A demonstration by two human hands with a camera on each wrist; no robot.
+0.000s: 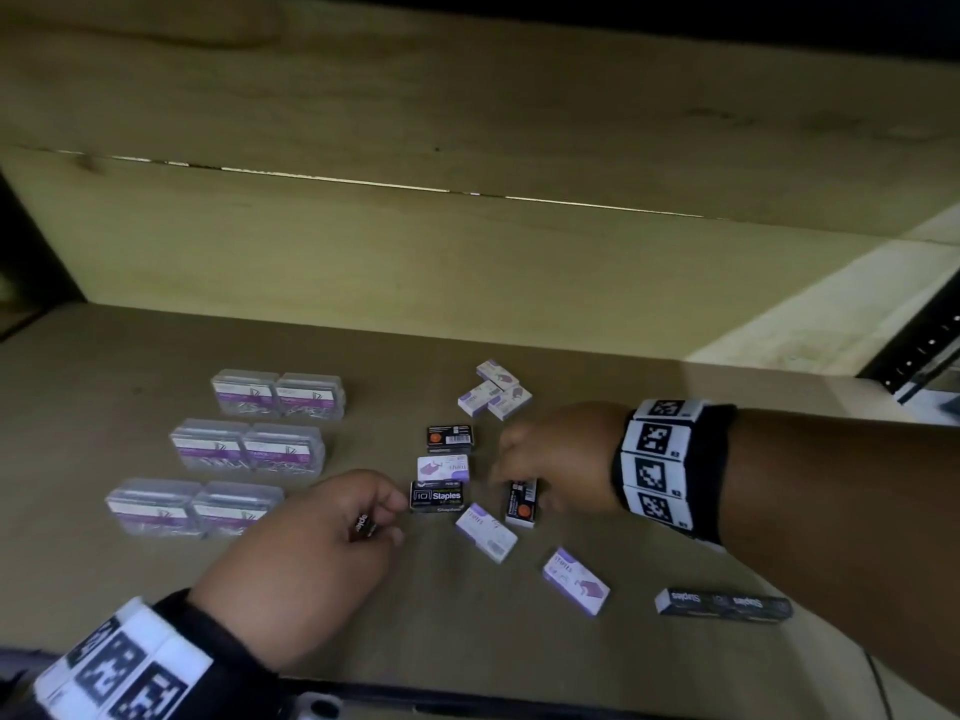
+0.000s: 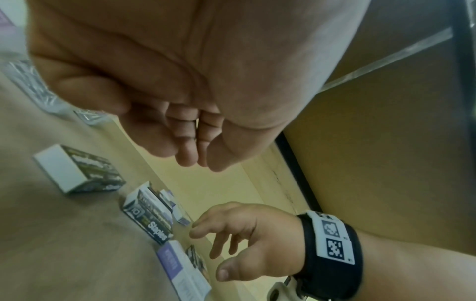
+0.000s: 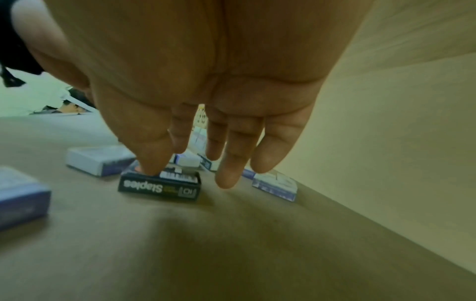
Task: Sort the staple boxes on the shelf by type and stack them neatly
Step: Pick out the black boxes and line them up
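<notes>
Tan wooden shelf point(image 1: 519, 641) (dim light), pale back panel point(image 1: 415, 262).

- A small black cardboard staple box point(image 1: 436, 495) lying flat on the shelf read "10 Staples" in white.
- A long black box point(image 1: 723, 605) near the shelf's front edge read "Staples" twice, upside down.
- A purple-and-white box point(image 1: 575, 579) read "STAPLES".
</notes>
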